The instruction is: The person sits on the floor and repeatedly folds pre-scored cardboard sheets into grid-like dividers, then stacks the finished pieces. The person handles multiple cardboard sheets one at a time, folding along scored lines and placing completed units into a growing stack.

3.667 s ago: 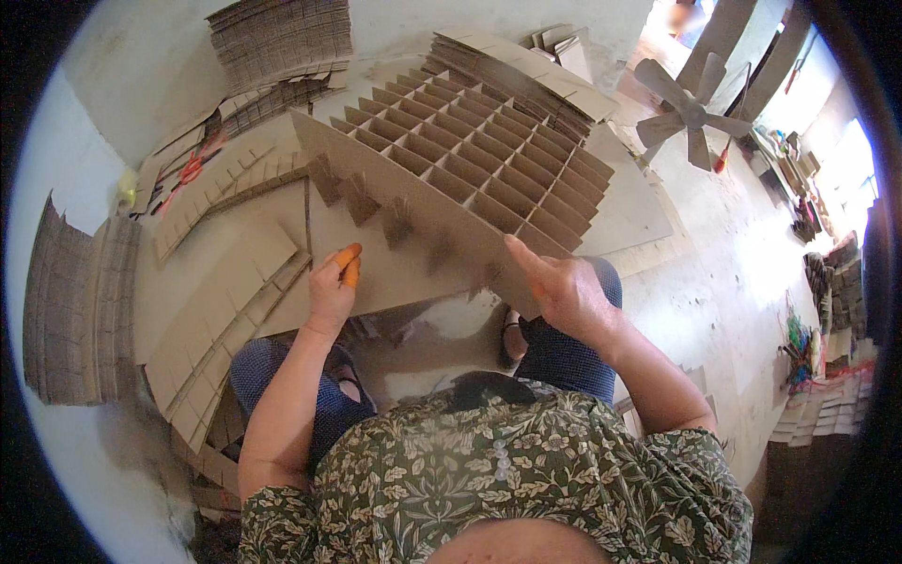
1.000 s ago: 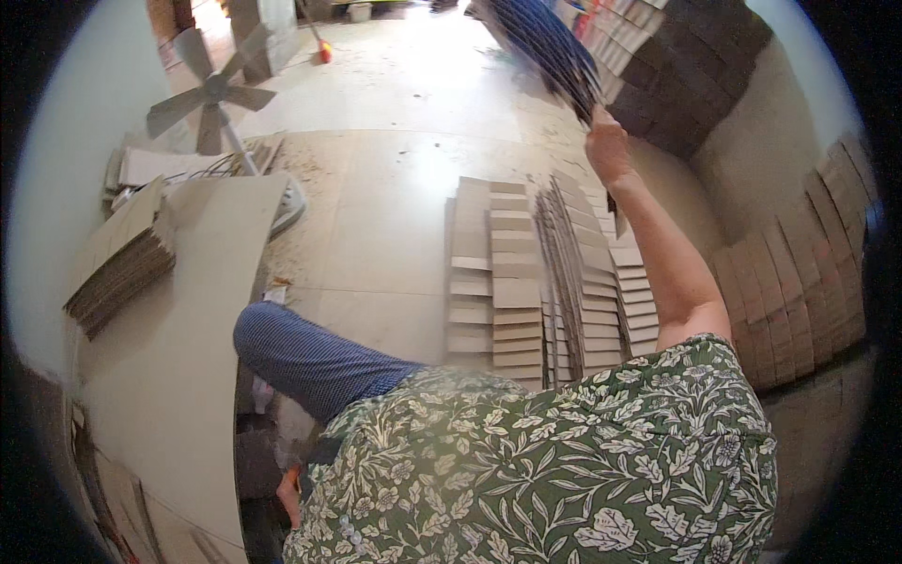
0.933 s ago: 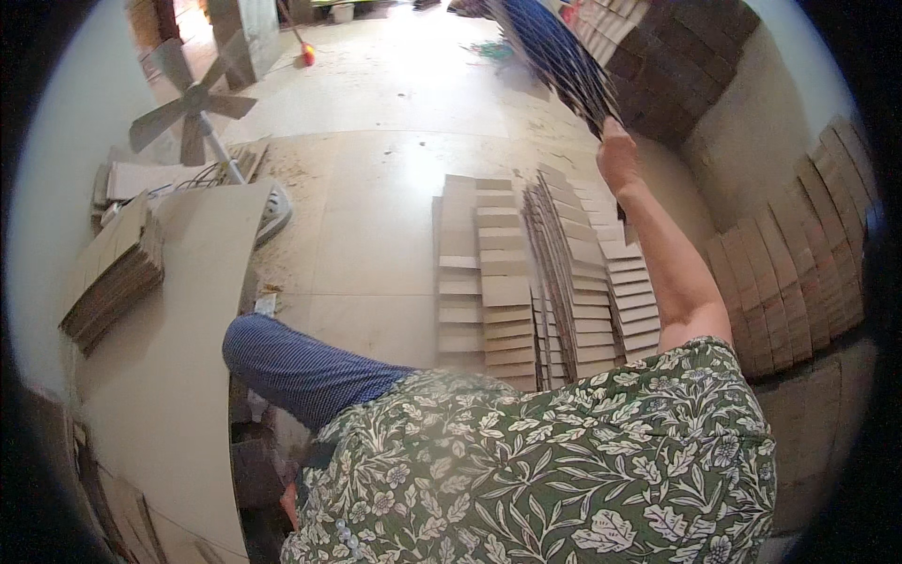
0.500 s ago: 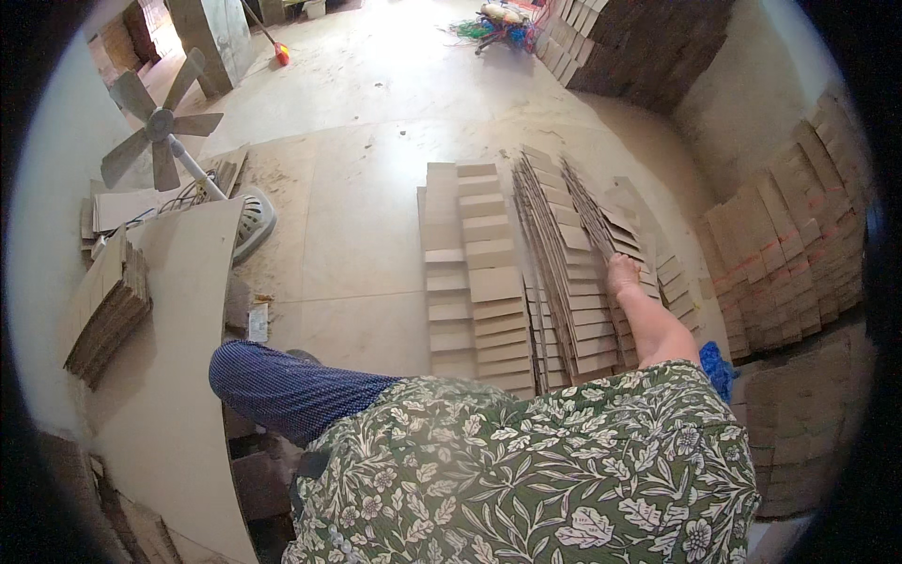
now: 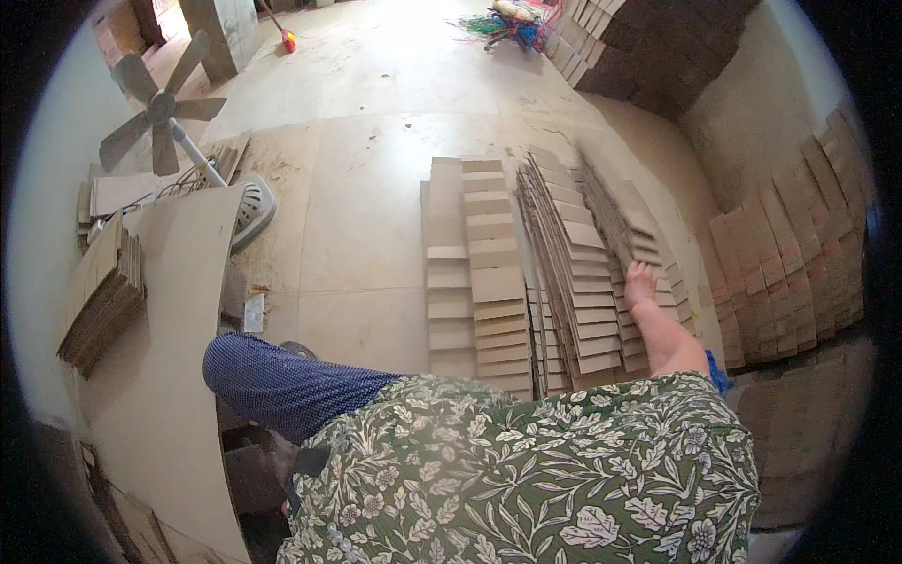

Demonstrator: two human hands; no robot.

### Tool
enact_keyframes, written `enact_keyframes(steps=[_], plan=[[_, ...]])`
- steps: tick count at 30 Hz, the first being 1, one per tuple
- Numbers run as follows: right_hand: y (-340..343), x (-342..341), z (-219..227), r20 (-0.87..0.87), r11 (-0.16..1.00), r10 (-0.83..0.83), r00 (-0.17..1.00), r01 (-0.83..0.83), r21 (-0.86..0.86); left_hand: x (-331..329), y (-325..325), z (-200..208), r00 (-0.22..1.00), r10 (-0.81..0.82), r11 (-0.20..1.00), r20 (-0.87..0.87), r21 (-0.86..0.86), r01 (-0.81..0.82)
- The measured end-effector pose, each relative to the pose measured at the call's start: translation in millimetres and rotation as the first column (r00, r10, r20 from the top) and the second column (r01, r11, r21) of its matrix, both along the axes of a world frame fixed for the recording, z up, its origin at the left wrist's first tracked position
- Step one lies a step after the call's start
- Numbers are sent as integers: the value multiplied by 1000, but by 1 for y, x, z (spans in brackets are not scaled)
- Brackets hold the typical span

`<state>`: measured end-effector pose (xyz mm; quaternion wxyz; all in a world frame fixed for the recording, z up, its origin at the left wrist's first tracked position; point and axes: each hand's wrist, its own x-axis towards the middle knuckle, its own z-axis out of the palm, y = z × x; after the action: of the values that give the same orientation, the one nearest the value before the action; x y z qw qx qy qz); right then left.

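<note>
My right hand [image 5: 641, 284] reaches forward to the rightmost row of flat cardboard pieces [image 5: 631, 214] on the floor. Its fingers are bent at the edge of these pieces and appear to grip them; the fingertips are partly hidden. Left of it, overlapping cardboard pieces [image 5: 584, 277] lean in a long slanting row. Two more rows lie further left, one with stepped cardboard pieces [image 5: 495, 254] and one with cardboard pieces [image 5: 445, 202] beside it. The left hand does not show.
A dusty pedestal fan [image 5: 162, 108] stands at the left behind a large board [image 5: 178, 282], which bears a cardboard stack [image 5: 101, 293]. Tall cardboard stacks [image 5: 785, 254] line the right wall. Tangled coloured straps [image 5: 515, 26] lie at the far end.
My right hand has shifted a little to the right. The far cardboard pieces of the rightmost row have moved to the right with it and look blurred.
</note>
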<state>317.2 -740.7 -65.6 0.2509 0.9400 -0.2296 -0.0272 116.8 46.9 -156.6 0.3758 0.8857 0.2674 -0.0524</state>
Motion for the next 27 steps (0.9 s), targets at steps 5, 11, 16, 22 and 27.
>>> enact_keyframes(steps=[5, 11, 16, 22, 27], plan=[[23, 30, -23, -192, 963, -246, 950, 262, 58, -16, 9, -2, 999, 32, 999, -3, 2, -32], [-22, 43, -61, -441, 981, -71, 895, 143, 132, -95, 55, -58, 986, -62, 995, 155, 82, 50], [-10, 62, -16, -198, 963, -156, 968, 194, 188, -70, 5, 58, 961, 214, 977, 178, -49, -208], [41, 95, 16, 231, 948, -45, 972, -31, 318, -63, 5, 133, 887, 157, 955, 434, 161, -248], [186, 175, 38, 410, 536, 401, 819, -573, 620, -98, 14, 175, 746, 347, 857, 569, 130, -498]])
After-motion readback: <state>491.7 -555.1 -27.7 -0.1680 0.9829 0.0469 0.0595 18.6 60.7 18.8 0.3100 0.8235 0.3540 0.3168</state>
